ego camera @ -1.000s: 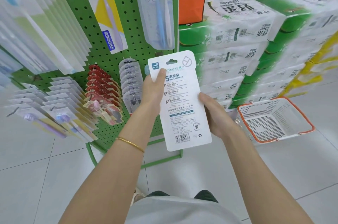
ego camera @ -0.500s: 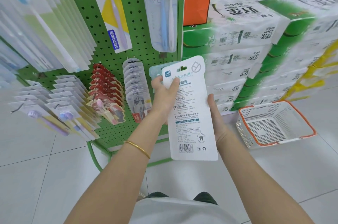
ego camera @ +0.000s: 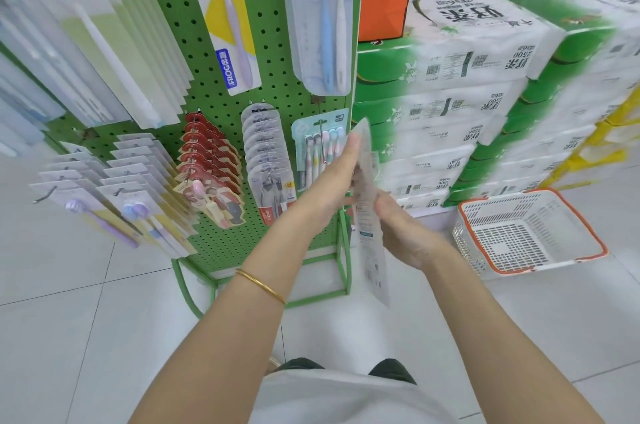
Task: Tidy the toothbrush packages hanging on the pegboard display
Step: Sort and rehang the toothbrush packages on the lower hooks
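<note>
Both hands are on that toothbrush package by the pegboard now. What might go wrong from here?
1. The toothbrush package sits edge-on and blurred between the left hand and right hand; a loose hold could let it drop to the floor.
2. Its hang hole is not visible, so it may miss the peg.
3. The left hand is close to the hanging multi-pack; a nudge could knock it askew.

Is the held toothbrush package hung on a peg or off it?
Off: toothbrush package, edge-on between left hand and right hand, has its top free of pegboard hooks.
</note>
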{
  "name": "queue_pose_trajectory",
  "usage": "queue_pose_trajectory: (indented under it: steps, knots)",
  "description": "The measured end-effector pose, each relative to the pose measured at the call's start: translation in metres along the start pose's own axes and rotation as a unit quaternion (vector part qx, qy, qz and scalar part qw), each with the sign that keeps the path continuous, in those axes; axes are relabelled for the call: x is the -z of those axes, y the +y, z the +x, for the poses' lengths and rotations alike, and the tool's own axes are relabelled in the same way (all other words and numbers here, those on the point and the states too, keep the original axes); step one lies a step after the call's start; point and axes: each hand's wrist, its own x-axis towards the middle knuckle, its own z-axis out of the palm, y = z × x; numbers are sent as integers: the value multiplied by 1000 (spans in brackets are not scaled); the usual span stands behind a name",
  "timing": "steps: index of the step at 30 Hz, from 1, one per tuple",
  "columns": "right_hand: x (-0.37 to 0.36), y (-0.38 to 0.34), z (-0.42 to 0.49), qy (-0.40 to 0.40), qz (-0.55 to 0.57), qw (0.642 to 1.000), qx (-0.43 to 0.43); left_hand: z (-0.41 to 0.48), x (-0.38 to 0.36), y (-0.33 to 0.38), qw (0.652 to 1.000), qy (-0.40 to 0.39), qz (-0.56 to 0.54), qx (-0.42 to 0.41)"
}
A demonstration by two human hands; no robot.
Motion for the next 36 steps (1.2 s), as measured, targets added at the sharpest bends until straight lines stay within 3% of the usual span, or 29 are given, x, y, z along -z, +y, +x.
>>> queue_pose_trajectory:
  steps: [2,5,10,16,24,33,36]
  knots:
    - [-4,0,3,55,-88,995,-9,0,7,-3,999,-1,-37,-3]
    - [-12,1,7,95,-166,981,16,5,17,-16,998,64,-25,-13]
    - [-10,15,20,196,-120,973,35,8,34,-29,995,73,-75,2]
    - [1,35,49,236,-120,964,14,20,46,-43,992,112,-58,25]
    - [6,49,71,277,-73,958,9,36,61,-55,977,161,122,65]
    - [13,45,101,277,-107,955,24,43,72,-46,938,82,302,146]
    - [17,38,118,286,-120,950,30,47,71,-45,923,71,353,137]
